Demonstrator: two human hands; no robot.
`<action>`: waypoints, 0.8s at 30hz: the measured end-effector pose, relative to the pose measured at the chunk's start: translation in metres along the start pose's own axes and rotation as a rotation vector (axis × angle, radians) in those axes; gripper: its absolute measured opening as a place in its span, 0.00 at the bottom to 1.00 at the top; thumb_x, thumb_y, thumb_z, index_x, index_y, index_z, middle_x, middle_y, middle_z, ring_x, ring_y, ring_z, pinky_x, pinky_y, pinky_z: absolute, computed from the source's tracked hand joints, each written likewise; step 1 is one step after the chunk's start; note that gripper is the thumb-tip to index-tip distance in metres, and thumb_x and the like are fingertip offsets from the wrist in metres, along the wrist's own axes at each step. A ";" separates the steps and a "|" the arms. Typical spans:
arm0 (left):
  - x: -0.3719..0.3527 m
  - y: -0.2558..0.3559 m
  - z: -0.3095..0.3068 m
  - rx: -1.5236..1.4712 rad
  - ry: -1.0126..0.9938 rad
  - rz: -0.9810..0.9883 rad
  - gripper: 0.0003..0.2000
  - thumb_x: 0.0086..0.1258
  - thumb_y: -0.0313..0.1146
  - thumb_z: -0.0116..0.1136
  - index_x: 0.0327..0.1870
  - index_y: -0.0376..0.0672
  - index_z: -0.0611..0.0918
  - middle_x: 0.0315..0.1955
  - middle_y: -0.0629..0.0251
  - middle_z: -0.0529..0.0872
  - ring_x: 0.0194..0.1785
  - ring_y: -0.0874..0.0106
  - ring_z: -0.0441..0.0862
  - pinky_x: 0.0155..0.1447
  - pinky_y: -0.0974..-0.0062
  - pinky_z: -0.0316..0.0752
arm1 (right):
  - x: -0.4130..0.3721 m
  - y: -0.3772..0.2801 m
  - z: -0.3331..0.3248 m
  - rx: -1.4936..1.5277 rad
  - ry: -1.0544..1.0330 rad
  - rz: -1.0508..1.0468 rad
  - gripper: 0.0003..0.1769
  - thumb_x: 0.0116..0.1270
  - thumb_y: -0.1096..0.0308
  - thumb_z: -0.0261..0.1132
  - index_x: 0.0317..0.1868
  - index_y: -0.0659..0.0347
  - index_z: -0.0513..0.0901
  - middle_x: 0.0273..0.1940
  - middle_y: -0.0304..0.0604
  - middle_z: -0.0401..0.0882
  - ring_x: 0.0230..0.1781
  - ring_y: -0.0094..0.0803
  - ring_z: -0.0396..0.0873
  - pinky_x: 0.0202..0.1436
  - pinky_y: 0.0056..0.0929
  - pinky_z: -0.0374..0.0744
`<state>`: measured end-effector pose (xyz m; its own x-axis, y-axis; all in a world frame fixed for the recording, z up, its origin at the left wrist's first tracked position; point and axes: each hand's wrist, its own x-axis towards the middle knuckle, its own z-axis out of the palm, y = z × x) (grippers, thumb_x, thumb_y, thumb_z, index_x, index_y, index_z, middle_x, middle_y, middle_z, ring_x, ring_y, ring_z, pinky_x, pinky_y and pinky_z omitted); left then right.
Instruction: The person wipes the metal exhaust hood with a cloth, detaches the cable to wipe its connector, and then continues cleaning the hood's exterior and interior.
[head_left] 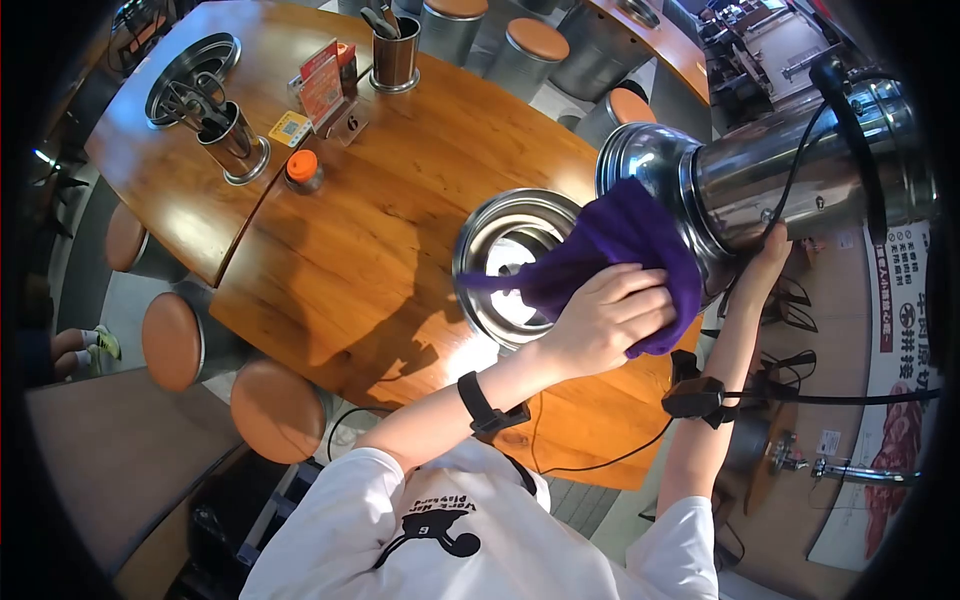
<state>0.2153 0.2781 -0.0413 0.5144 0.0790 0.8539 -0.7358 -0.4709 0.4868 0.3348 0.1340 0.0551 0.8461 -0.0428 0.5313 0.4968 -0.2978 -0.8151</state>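
A purple cloth (625, 225) is bunched under my left hand (615, 315), whose fingers are curled over it. The cloth lies against the flared end of a shiny metal exhaust pipe (770, 180), and one corner trails over the round metal grill well (475, 215) set in the wooden table. My right hand (768, 258) grips the underside of the pipe farther along; most of its fingers are hidden behind the metal. The pipe is tilted to the side at the right end of the table.
On the wooden table (400, 180) stand two metal utensil holders (235, 145) (396, 60), an orange-lidded jar (303, 170) and a red sign (321, 85). Orange-topped stools (277, 410) line its sides. Black cables (800, 398) run past my right forearm. A person's leg shows at far left.
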 end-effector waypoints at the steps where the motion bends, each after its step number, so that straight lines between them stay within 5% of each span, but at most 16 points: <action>1: 0.003 -0.001 0.001 0.016 0.087 -0.056 0.15 0.48 0.31 0.58 0.39 0.40 0.79 0.42 0.65 0.78 0.55 0.64 0.70 0.61 0.64 0.63 | 0.004 0.005 -0.004 0.001 -0.061 -0.061 0.37 0.59 0.41 0.59 0.51 0.69 0.66 0.45 0.43 0.69 0.46 0.28 0.67 0.54 0.28 0.65; 4: 0.018 -0.014 -0.005 0.062 0.186 -0.188 0.22 0.46 0.32 0.62 0.45 0.33 0.75 0.49 0.55 0.73 0.57 0.55 0.66 0.60 0.58 0.61 | 0.004 0.003 0.003 0.005 -0.054 -0.111 0.40 0.55 0.37 0.60 0.49 0.69 0.67 0.40 0.42 0.70 0.40 0.26 0.70 0.44 0.24 0.71; 5: 0.024 -0.020 -0.010 0.058 0.165 -0.175 0.23 0.46 0.31 0.62 0.46 0.33 0.74 0.50 0.54 0.72 0.58 0.54 0.66 0.60 0.58 0.60 | 0.001 -0.001 0.007 0.024 -0.030 -0.045 0.41 0.53 0.35 0.61 0.46 0.69 0.67 0.36 0.40 0.71 0.32 0.24 0.72 0.31 0.20 0.72; 8: 0.043 -0.032 -0.021 0.056 0.086 -0.185 0.25 0.45 0.29 0.61 0.47 0.32 0.73 0.51 0.52 0.72 0.61 0.55 0.65 0.62 0.60 0.60 | 0.003 -0.002 0.012 0.082 -0.025 -0.078 0.41 0.52 0.34 0.61 0.46 0.68 0.68 0.33 0.40 0.72 0.27 0.23 0.72 0.24 0.18 0.71; 10: 0.060 -0.041 -0.030 0.028 0.011 -0.126 0.27 0.45 0.30 0.61 0.50 0.32 0.72 0.52 0.52 0.71 0.61 0.55 0.64 0.64 0.61 0.59 | 0.001 -0.001 0.009 0.076 -0.046 -0.050 0.41 0.52 0.35 0.62 0.47 0.69 0.68 0.34 0.40 0.72 0.27 0.23 0.72 0.25 0.18 0.71; 12: 0.087 -0.048 -0.028 0.021 -0.078 -0.129 0.27 0.53 0.31 0.58 0.56 0.32 0.68 0.53 0.49 0.72 0.62 0.54 0.65 0.65 0.62 0.58 | -0.003 0.007 0.001 0.099 -0.033 0.009 0.34 0.59 0.40 0.57 0.48 0.66 0.69 0.44 0.41 0.71 0.44 0.29 0.70 0.50 0.29 0.69; 13: 0.091 -0.053 -0.024 -0.004 -0.053 -0.125 0.26 0.54 0.31 0.58 0.56 0.33 0.69 0.52 0.49 0.73 0.60 0.54 0.67 0.63 0.63 0.60 | -0.003 0.000 -0.002 0.069 -0.165 0.010 0.33 0.59 0.40 0.56 0.46 0.66 0.71 0.41 0.41 0.72 0.42 0.28 0.71 0.48 0.29 0.70; 16: 0.108 -0.061 -0.022 -0.156 -0.084 -0.207 0.23 0.57 0.33 0.57 0.54 0.35 0.70 0.48 0.49 0.76 0.54 0.53 0.72 0.58 0.64 0.65 | -0.003 0.012 -0.004 -0.103 -0.046 0.052 0.30 0.62 0.41 0.53 0.41 0.64 0.72 0.36 0.40 0.71 0.39 0.27 0.70 0.43 0.25 0.70; 18: 0.120 -0.061 -0.028 -0.281 -0.140 -0.297 0.21 0.58 0.34 0.57 0.53 0.37 0.71 0.45 0.49 0.78 0.51 0.52 0.74 0.55 0.65 0.67 | -0.006 0.002 0.013 -0.204 0.148 -0.125 0.33 0.61 0.38 0.52 0.44 0.64 0.69 0.29 0.34 0.69 0.30 0.24 0.69 0.37 0.22 0.69; 22: 0.127 -0.055 -0.042 -0.177 -0.207 -0.322 0.17 0.56 0.31 0.59 0.46 0.37 0.72 0.40 0.51 0.78 0.47 0.51 0.74 0.49 0.66 0.70 | -0.001 0.000 0.006 -0.072 -0.122 -0.139 0.34 0.59 0.37 0.54 0.44 0.64 0.68 0.33 0.36 0.68 0.32 0.23 0.68 0.37 0.20 0.68; 24: 0.124 -0.046 -0.047 -0.024 -0.242 -0.124 0.18 0.49 0.26 0.61 0.43 0.37 0.72 0.42 0.53 0.76 0.49 0.53 0.72 0.49 0.66 0.69 | -0.003 -0.001 0.005 0.017 -0.131 -0.004 0.37 0.55 0.41 0.63 0.50 0.68 0.67 0.36 0.40 0.72 0.32 0.24 0.70 0.35 0.21 0.71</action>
<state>0.2923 0.3510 0.0504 0.6890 -0.0787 0.7205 -0.6696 -0.4495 0.5912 0.3324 0.1389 0.0532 0.8613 0.0836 0.5012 0.5029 -0.2812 -0.8173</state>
